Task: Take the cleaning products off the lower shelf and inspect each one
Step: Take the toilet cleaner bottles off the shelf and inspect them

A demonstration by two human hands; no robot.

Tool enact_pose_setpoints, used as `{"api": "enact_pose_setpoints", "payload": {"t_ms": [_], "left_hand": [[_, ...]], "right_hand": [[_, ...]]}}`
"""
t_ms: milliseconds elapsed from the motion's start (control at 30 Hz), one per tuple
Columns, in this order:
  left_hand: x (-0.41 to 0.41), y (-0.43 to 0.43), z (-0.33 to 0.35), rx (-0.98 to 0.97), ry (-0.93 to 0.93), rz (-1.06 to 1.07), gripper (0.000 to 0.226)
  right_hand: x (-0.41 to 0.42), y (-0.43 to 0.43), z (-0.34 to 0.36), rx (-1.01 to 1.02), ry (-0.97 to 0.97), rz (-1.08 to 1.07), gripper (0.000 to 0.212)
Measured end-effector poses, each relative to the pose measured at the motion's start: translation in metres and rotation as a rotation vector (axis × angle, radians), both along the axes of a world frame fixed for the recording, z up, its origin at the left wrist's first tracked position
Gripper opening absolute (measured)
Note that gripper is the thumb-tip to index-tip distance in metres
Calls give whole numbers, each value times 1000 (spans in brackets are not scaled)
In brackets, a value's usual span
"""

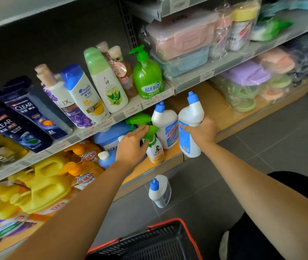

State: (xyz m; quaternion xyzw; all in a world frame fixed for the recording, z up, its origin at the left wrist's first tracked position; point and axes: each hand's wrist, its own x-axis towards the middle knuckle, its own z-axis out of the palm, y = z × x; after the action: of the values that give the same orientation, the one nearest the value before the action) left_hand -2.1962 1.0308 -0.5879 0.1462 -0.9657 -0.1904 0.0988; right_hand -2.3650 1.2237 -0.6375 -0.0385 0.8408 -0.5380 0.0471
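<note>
Lower shelf [170, 159]: flat tan board with a wood look, set low over the grey tiled floor [262, 147].

Basket [149, 241]: black plastic mesh with a red rim, at the lower edge of the view.

Yellow jugs [42, 186]: glossy moulded plastic with loop handles, at the shelf's left.

White bottle [190, 128]: smooth plastic with a waisted neck and an angled blue cap. The right hand [204, 131] grips it, fingers wrapped round the waist, in front of the shelf edge.

Second bottle [165, 126]: same form, upright on the shelf.

Third bottle [159, 191]: same form, on the floor.

Spray bottle [155, 151]: green trigger head, standing on the shelf. The left hand [130, 147] has its fingers extended, reaching the trigger and holding nothing.
</note>
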Motion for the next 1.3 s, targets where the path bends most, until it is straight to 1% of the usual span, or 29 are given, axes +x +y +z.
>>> {"api": "enact_pose_setpoints", "payload": {"t_ms": [67, 133, 200, 267, 300, 367, 400, 467, 567, 600, 733, 800, 933, 1033, 1200, 1300], "left_hand": [[2, -2, -2, -2, 29, 0, 50], [0, -4, -2, -3, 63, 3, 47], [-2, -4, -1, -6, 87, 10, 46], [-4, -3, -1, -11, 94, 23, 48], [-4, -2, -2, -10, 99, 28, 49], [-4, -3, -3, 0, 111, 32, 51], [-4, -3, -3, 3, 115, 30, 52], [-3, -3, -3, 8, 121, 19, 54], [-2, -2, -3, 30, 132, 20, 55], [-2, -1, -4, 35, 133, 23, 54], [-3, -1, -3, 34, 123, 29, 53], [-3, -2, -4, 28, 120, 27, 54], [-4, -3, -5, 32, 127, 30, 55], [-4, -1, -4, 38, 127, 42, 51], [-22, 6, 2, 197, 151, 242, 27], [-38, 17, -2, 142, 197, 314, 29]], "right_hand": [[6, -10, -9, -30, 4, -45, 54], [13, -18, -15, -50, -12, -44, 57], [19, -24, -18, -49, -13, 4, 60], [24, -25, -20, -28, 5, 100, 67], [26, -24, -22, -22, 12, 159, 76], [26, -19, -24, -15, 0, 278, 105], [23, -15, -22, -10, -20, 335, 115], [11, -11, -17, 10, -48, 432, 123], [-10, -10, -11, 131, 1, 461, 120], [-14, -11, -11, 138, 9, 467, 119], [-18, -17, -20, 62, 0, 498, 122], [-19, -22, -25, 68, 12, 447, 123], [-11, -33, -33, 79, 102, 272, 112], [-9, -35, -39, 63, 134, 218, 112], [-15, -31, -39, 53, 149, 262, 108], [-17, -38, -31, 98, 257, 249, 110]]}}
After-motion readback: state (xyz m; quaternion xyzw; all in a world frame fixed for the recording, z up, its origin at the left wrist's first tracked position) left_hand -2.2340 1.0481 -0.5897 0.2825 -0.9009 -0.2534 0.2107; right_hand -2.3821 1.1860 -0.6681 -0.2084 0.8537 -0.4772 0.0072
